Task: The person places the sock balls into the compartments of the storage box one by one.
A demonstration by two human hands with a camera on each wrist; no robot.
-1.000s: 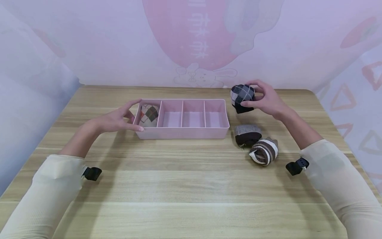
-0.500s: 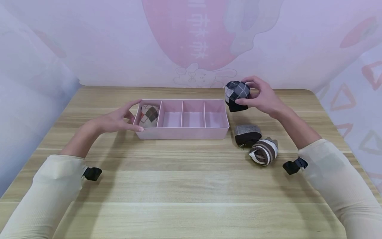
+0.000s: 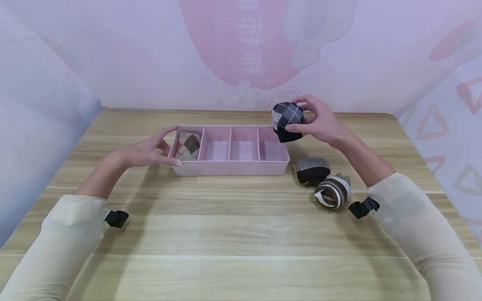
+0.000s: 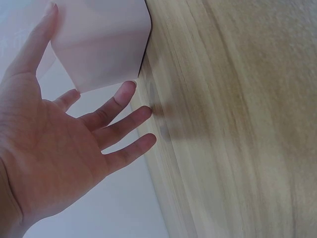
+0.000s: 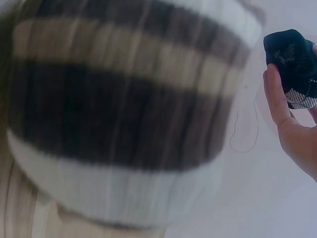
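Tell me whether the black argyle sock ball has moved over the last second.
Yes. The sock ball in the right hand has moved left and slightly up, from right of the pink tray to over its right end.

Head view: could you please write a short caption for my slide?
Right hand holds a black argyle sock ball above the pink tray; left hand steadies the tray.
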